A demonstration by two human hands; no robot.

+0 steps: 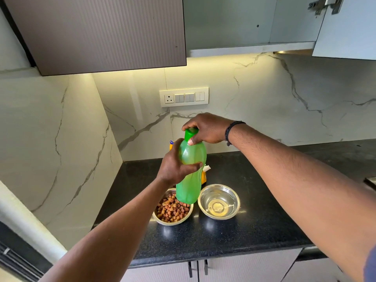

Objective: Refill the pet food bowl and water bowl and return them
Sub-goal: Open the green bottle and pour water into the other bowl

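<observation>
I hold a translucent green water bottle (190, 176) upright above the counter. My left hand (173, 166) grips its body around the middle. My right hand (207, 128) wraps over its darker green cap (190, 132). Below the bottle stands a steel food bowl (173, 209) filled with brown kibble. To its right stands a second steel bowl (219, 201) with a shallow pool of clear water at the bottom. A yellow and orange food packet (204, 177) stands behind the bottle, mostly hidden.
The black granite counter (254, 220) runs to the right, with marble walls behind and at the left. A switch panel (184, 97) is on the back wall. Upper cabinets (101, 33) hang overhead, one door open at top right. Cabinet handles (198, 268) sit below the counter's front edge.
</observation>
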